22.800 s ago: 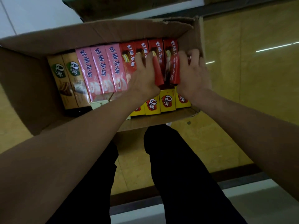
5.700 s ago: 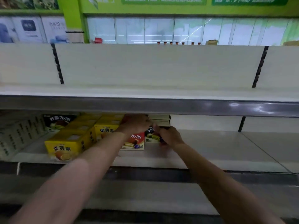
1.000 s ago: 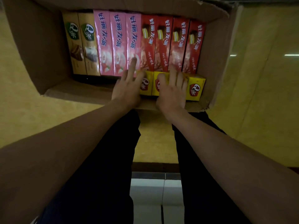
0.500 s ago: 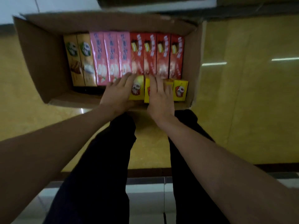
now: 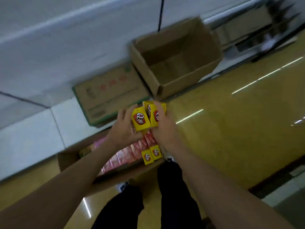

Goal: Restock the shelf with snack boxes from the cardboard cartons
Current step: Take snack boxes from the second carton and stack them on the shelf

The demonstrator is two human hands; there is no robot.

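1. The person's left hand (image 5: 123,132) grips one yellow snack box (image 5: 141,119), thumb low on its near face and fingers wrapped behind it.
2. This box is bright yellow with a red oval badge carrying a white "Q" mark; its small end face is turned toward the camera and tilted slightly left.
3. The right hand (image 5: 162,129) clasps a bundle of yellow boxes (image 5: 153,114) of the same kind, fingers curled over their far side. At least two show; the exact count cannot be told because the hand covers part of them.
4. The held boxes touch each other and sit in the air above the open carton (image 5: 69,161), between the two hands.
5. Two more yellow boxes in the carton (image 5: 151,155) stand upright at its right end, showing the same red badge.
6. Beside them, a row of red boxes (image 5: 137,148) runs leftward, then pink boxes (image 5: 113,160); a tan box (image 5: 85,151) is partly visible at the left, blurred.
7. Farther off, an empty carton (image 5: 173,61) stands open against the white shelf base (image 5: 66,47).
8. A flattened carton (image 5: 107,93) with green edging lies just left of it.
9. The yellow floor (image 5: 231,121) is glossy, reflecting strip lights.
10. The person's dark trouser legs (image 5: 173,195) show below the carton.
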